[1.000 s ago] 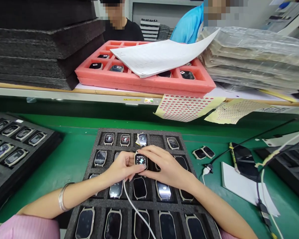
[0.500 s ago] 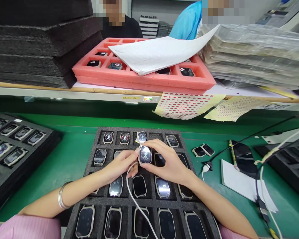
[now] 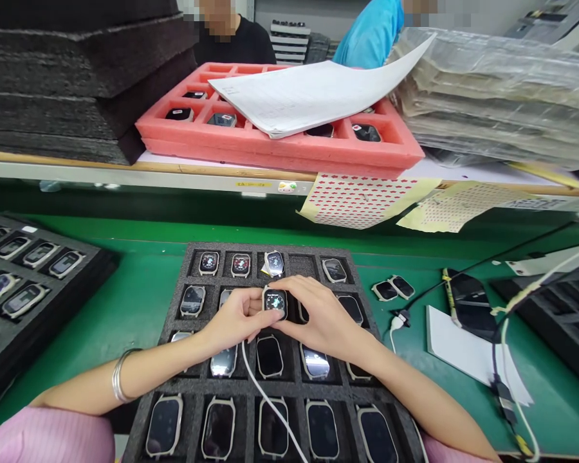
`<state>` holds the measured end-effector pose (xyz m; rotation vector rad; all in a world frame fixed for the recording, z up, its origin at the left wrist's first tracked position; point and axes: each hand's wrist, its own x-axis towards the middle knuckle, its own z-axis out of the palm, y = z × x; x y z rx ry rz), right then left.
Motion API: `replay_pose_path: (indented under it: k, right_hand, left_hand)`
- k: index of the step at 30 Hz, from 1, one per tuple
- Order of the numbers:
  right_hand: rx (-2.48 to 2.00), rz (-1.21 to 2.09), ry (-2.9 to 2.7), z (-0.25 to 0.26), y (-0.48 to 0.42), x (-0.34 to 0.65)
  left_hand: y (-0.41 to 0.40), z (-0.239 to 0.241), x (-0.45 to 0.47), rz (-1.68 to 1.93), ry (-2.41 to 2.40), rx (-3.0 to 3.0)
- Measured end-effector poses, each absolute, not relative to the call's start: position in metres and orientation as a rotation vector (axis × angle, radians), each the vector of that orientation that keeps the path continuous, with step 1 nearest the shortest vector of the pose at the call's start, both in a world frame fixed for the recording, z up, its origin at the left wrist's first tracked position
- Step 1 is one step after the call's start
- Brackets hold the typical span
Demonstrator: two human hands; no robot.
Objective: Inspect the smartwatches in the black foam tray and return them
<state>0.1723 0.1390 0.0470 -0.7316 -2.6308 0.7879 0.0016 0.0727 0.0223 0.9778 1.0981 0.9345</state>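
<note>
Both hands hold one smartwatch point(image 3: 275, 301) with a lit face above the dark foam tray point(image 3: 212, 384). My left hand point(image 3: 238, 315) is closed on its left side, the thumb lying across the lower part of the screen. My right hand point(image 3: 321, 316) curves around its right side, fingers at the top edge and thumb at the bottom. A white cable point(image 3: 267, 399) runs up from the front edge to beneath my left hand; its end is hidden. Several more watches lie in the tray's pockets, some lit, such as the watch point(image 3: 275, 263) just behind my hands.
Another foam tray of watches point(image 3: 33, 276) stands at the left. To the right lie two watches point(image 3: 394, 288), a phone point(image 3: 473, 305), white paper point(image 3: 473, 354) and cables. A red foam tray point(image 3: 280, 154) sits on the shelf behind, where two people are partly visible.
My left thumb has moved from the watch's left edge onto its screen. The watch has shifted slightly left and down, still between both hands.
</note>
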Motion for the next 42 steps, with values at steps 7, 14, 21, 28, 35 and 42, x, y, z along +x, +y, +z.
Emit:
replay_pose_path:
  k: [7,14,21,28,35,42]
  right_hand:
    - [-0.679,0.803,-2.613,0.043,0.137,0.174]
    - [-0.572,0.758,-2.701,0.047,0.139,0.174]
    - [-0.505,0.814,-2.688,0.042,0.146,0.176]
    - [-0.504,0.881,-2.680,0.043,0.146,0.175]
    - [-0.509,0.879,-2.661,0.040,0.142,0.175]
    - [-0.517,0.902,-2.575,0.055,0.166,0.186]
  left_hand:
    - [0.070,0.017,0.001,0.940,1.111,1.020]
    - [0.067,0.021,0.001,0.934,1.080,0.929]
    - [0.068,0.023,0.003,0.906,1.092,0.905]
    - [0.068,0.017,0.001,0.905,1.085,0.923]
    - [0.068,0.016,0.000,0.901,1.089,0.958]
    - [0.072,0.011,-0.001,0.885,1.075,1.103]
